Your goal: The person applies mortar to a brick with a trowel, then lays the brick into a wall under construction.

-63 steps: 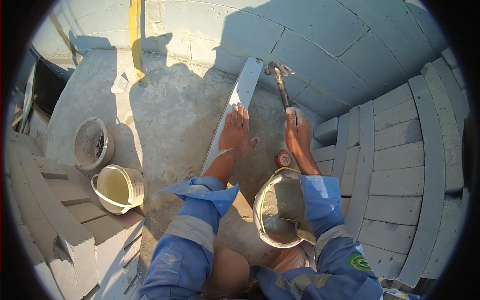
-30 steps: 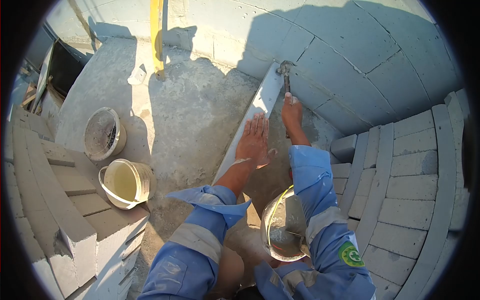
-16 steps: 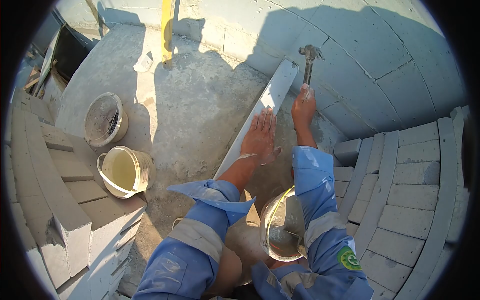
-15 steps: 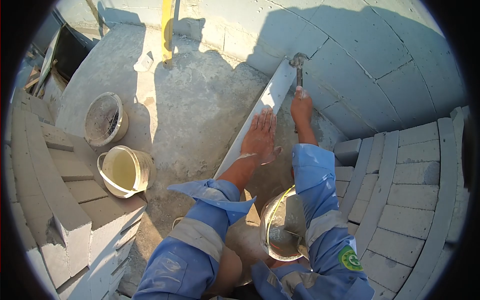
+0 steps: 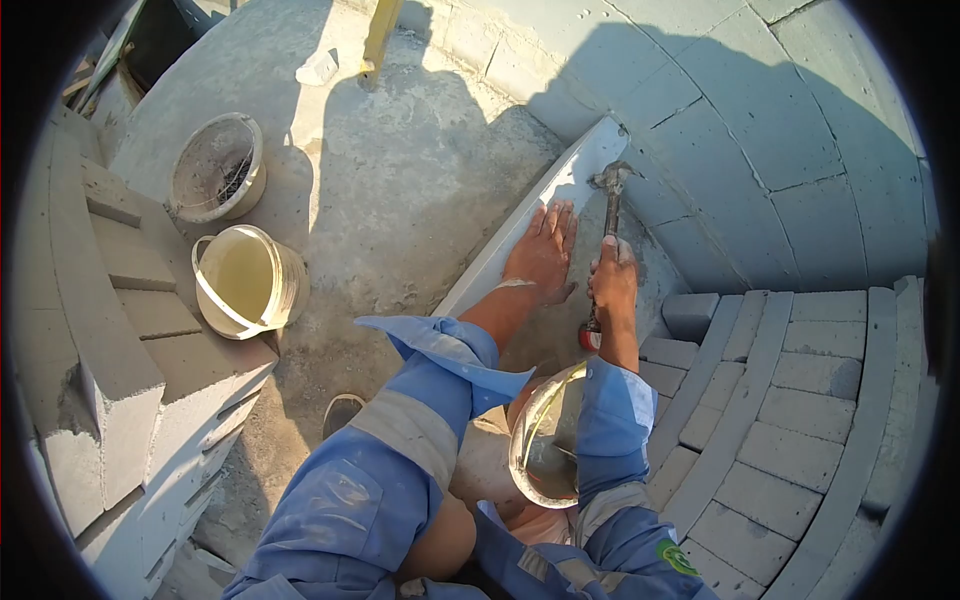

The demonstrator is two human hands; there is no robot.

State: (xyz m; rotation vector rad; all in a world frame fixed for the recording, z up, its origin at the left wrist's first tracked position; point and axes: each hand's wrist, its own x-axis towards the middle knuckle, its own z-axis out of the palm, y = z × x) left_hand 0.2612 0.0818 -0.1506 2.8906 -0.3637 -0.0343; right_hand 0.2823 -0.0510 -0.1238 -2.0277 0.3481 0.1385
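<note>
My left hand (image 5: pixel 541 254) lies flat with fingers stretched out on a long, pale, narrow board (image 5: pixel 592 152), which runs diagonally over the concrete floor to the foot of the block wall. My right hand (image 5: pixel 613 280) is wrapped round the handle of a claw hammer (image 5: pixel 612 178). The hammer's metal head points away from me, close beside the board's far end and near the wall. The red butt of its handle shows below my fist. Under my right forearm stands a bucket (image 5: pixel 522 478) with a yellow handle, partly hidden by the sleeve.
Grey blocks are stacked at the right (image 5: pixel 788 455) and at the left (image 5: pixel 125 375). Beside the left stack stand a cream bucket (image 5: pixel 290 285) and a round tub (image 5: pixel 258 160) with dark bits in it. A yellow bar (image 5: pixel 378 42) touches the floor near the block wall (image 5: pixel 770 150).
My right hand has drawn the hammer back toward me, off the board's far end. My left hand stays flat on the board. The whole view has shifted and turned slightly.
</note>
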